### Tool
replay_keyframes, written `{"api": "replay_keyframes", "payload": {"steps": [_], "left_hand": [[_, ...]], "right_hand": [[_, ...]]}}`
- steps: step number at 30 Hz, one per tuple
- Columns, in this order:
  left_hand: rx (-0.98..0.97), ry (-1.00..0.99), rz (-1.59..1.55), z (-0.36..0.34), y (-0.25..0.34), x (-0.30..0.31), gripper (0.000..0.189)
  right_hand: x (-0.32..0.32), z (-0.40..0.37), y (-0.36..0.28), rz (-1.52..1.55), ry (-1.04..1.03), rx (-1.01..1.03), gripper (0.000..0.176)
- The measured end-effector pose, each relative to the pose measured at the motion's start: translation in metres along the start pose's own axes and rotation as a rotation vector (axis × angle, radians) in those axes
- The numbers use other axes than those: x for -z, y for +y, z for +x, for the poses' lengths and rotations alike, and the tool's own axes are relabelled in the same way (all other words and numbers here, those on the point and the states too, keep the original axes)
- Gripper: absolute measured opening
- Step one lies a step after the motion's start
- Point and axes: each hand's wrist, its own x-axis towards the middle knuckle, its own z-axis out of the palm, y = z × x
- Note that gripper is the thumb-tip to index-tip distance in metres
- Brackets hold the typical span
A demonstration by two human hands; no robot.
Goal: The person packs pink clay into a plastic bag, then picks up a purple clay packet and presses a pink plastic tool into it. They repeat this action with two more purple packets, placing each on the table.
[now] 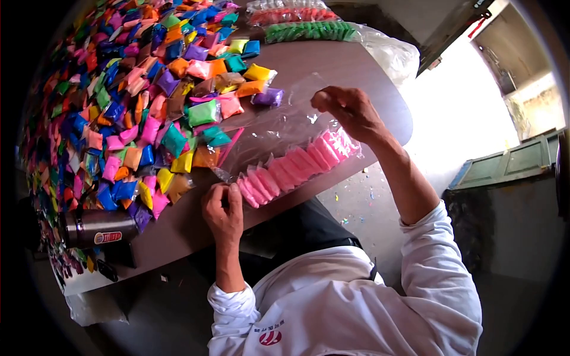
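Observation:
A clear plastic bag lies on the table near its front edge, with a row of pink packets inside along its near side. My left hand is closed in a pinch at the bag's lower left corner, beside the leftmost pink packets. Above the right part of the bag is my right hand, its fingers pressed together near the bag's upper edge. What the right fingertips hold, if anything, is too small to make out.
Many small colored packets are heaped over the table's left side. A metal flask lies at the front left. Bagged rows of green packets and red packets lie at the back, beside clear plastic.

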Motion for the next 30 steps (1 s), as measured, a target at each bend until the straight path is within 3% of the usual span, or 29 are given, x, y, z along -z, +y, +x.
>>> {"api": "replay_keyframes", "payload": {"steps": [5,7,8,9,11,12,15,19,22,24,30], "left_hand": [[0.014,-0.002,0.013,-0.001,0.000,0.000,0.028],[0.011,0.005,0.018,-0.001,-0.001,0.000,0.029],[0.006,0.011,0.020,-0.001,-0.001,-0.001,0.029],[0.009,0.013,0.024,-0.001,-0.001,0.000,0.029],[0.030,0.005,0.015,-0.001,0.002,0.000,0.029],[0.032,0.005,0.021,-0.001,0.002,0.000,0.029],[0.026,-0.003,0.014,0.000,0.001,0.000,0.029],[0.041,-0.006,0.014,0.000,0.004,0.000,0.028],[0.052,-0.011,0.021,0.000,0.005,0.001,0.027],[0.037,-0.009,0.025,0.000,0.005,0.000,0.027],[0.023,0.008,0.051,-0.001,0.004,0.000,0.028]], "right_hand": [[0.003,-0.018,0.013,0.043,0.015,-0.032,0.037],[-0.003,-0.025,0.016,-0.063,-0.108,-0.006,0.038],[-0.009,-0.027,0.017,-0.092,-0.080,0.158,0.032],[-0.013,-0.028,0.023,-0.087,-0.084,0.159,0.032],[-0.021,-0.031,0.037,-0.348,-0.137,0.347,0.023],[-0.021,-0.032,0.036,-0.380,-0.170,0.297,0.014],[-0.024,-0.029,0.042,-0.397,-0.132,0.344,0.020],[-0.017,-0.030,0.024,-0.382,-0.189,0.350,0.015],[-0.024,-0.032,0.002,-0.346,-0.119,0.348,0.020],[-0.035,-0.031,-0.011,-0.331,-0.213,0.381,0.030],[-0.087,-0.020,-0.025,-0.336,-0.263,0.511,0.036]]}}
